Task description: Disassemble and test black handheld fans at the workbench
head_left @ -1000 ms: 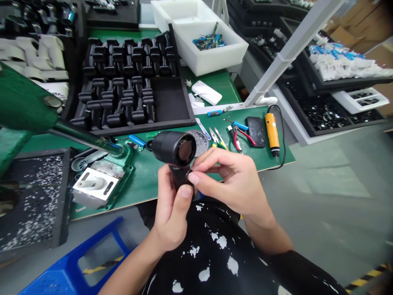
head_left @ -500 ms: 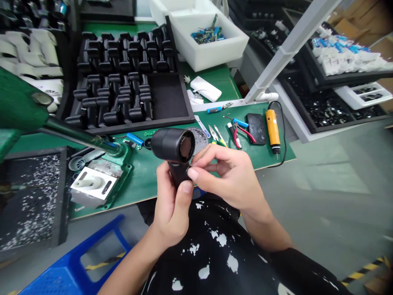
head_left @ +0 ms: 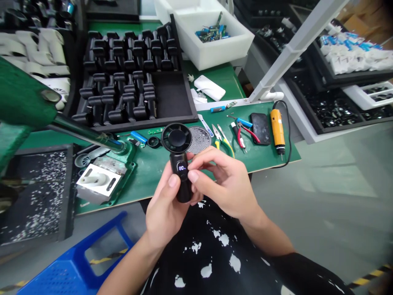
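Observation:
A black handheld fan (head_left: 177, 138) is held upright over the bench's front edge, its round grille facing me. On its handle a small lit display (head_left: 181, 168) reads what looks like 80. My left hand (head_left: 166, 205) is wrapped round the handle from the left, thumb on the front. My right hand (head_left: 222, 180) is closed at the handle's right side, with thumb and index fingertips at the edge of the display. Its other fingers are curled and partly hidden. Behind the fan lies a round perforated metal disc (head_left: 199, 140).
A black tray (head_left: 172, 96) holds rows of black fan bodies. Pliers (head_left: 218, 137), red-handled cutters (head_left: 241, 135), a black phone-like slab (head_left: 260, 128) and a yellow electric screwdriver (head_left: 278, 131) lie to the right. A green press (head_left: 123, 153) stands left, above a blue stool (head_left: 73, 262).
The fan has been turned so that its grille and handle front face me, and the display now shows lit digits. Both hands stay on it, with the left hand's grip shifted.

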The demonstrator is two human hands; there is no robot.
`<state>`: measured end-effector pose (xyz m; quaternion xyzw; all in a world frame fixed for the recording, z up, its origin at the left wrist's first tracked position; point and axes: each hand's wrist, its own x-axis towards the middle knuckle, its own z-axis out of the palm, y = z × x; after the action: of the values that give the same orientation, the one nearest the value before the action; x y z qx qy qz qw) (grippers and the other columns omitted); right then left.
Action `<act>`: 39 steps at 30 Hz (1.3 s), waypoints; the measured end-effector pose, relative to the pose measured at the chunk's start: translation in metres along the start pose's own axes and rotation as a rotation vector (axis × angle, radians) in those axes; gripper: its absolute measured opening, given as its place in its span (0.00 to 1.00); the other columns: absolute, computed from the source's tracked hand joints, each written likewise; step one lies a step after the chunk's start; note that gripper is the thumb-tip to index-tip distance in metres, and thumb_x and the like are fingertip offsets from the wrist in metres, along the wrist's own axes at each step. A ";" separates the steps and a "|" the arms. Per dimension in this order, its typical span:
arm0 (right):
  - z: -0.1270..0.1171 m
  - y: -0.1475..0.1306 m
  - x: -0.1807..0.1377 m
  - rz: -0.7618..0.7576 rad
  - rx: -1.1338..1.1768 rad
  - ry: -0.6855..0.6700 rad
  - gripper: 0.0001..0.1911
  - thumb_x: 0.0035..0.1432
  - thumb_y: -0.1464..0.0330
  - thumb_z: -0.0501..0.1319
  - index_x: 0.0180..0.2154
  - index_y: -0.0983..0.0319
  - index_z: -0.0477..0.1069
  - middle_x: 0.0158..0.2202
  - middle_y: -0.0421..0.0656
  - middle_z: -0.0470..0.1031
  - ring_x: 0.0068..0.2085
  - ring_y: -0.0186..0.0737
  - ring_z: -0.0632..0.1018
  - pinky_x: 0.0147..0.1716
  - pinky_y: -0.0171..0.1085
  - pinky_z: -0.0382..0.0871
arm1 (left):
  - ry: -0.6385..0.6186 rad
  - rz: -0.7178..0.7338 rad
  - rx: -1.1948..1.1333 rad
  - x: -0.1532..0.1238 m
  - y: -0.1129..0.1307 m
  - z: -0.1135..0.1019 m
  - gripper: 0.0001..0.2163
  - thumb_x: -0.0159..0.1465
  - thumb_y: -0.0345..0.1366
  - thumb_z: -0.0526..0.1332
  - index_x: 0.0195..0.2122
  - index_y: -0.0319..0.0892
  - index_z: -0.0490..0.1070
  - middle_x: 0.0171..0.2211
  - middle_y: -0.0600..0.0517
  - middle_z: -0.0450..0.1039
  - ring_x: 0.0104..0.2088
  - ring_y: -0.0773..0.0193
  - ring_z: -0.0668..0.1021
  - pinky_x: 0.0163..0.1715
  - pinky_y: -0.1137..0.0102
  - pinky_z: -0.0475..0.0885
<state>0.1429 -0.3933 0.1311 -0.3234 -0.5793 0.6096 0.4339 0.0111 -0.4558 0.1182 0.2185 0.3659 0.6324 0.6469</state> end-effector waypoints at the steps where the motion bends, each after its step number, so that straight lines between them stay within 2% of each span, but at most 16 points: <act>1: 0.001 -0.001 -0.001 -0.014 -0.030 0.008 0.03 0.65 0.67 0.70 0.41 0.57 0.80 0.41 0.42 0.76 0.43 0.40 0.80 0.43 0.42 0.83 | 0.000 -0.015 -0.032 -0.001 0.002 0.001 0.18 0.72 0.46 0.60 0.59 0.45 0.76 0.30 0.52 0.68 0.28 0.66 0.71 0.28 0.73 0.72; 5: 0.002 -0.005 -0.005 -0.043 -0.099 0.006 0.03 0.64 0.67 0.70 0.41 0.56 0.81 0.41 0.43 0.76 0.41 0.41 0.79 0.46 0.47 0.83 | -0.002 -0.056 -0.113 -0.006 0.005 0.001 0.18 0.71 0.47 0.62 0.57 0.45 0.78 0.30 0.51 0.69 0.28 0.67 0.71 0.28 0.75 0.73; 10: 0.002 -0.006 -0.005 -0.068 -0.121 0.000 0.03 0.64 0.67 0.70 0.41 0.55 0.81 0.40 0.43 0.76 0.41 0.42 0.80 0.45 0.48 0.83 | -0.010 -0.070 -0.131 -0.007 0.006 0.003 0.18 0.71 0.47 0.62 0.57 0.46 0.78 0.30 0.52 0.69 0.28 0.67 0.71 0.28 0.74 0.74; 17: 0.002 0.002 -0.005 -0.140 -0.137 -0.012 0.04 0.64 0.69 0.70 0.42 0.55 0.80 0.40 0.41 0.78 0.41 0.40 0.79 0.46 0.47 0.80 | 0.093 -0.017 0.028 -0.006 0.000 0.000 0.20 0.65 0.49 0.67 0.56 0.49 0.77 0.36 0.52 0.70 0.31 0.67 0.71 0.29 0.75 0.73; 22: 0.003 0.007 -0.007 -0.201 -0.150 -0.025 0.06 0.64 0.72 0.69 0.42 0.57 0.79 0.41 0.41 0.79 0.45 0.40 0.79 0.50 0.46 0.76 | 0.149 0.058 0.129 -0.006 -0.009 -0.005 0.17 0.68 0.46 0.65 0.56 0.50 0.76 0.36 0.53 0.67 0.34 0.67 0.72 0.32 0.76 0.73; 26: 0.001 0.009 -0.009 -0.169 -0.128 -0.047 0.07 0.64 0.72 0.69 0.43 0.57 0.79 0.42 0.41 0.79 0.47 0.41 0.79 0.52 0.47 0.75 | 0.153 0.066 0.122 -0.005 -0.013 -0.008 0.15 0.68 0.45 0.64 0.54 0.48 0.76 0.36 0.53 0.67 0.33 0.67 0.71 0.30 0.77 0.71; 39: 0.001 0.012 -0.012 -0.135 -0.138 -0.054 0.04 0.65 0.71 0.68 0.42 0.56 0.78 0.40 0.40 0.77 0.44 0.40 0.78 0.51 0.46 0.75 | 0.177 0.074 0.210 -0.002 -0.017 -0.009 0.16 0.67 0.47 0.64 0.51 0.45 0.74 0.33 0.53 0.67 0.30 0.65 0.68 0.26 0.74 0.66</act>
<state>0.1451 -0.4042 0.1177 -0.2962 -0.6517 0.5462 0.4349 0.0154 -0.4614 0.1002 0.2416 0.4775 0.6310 0.5617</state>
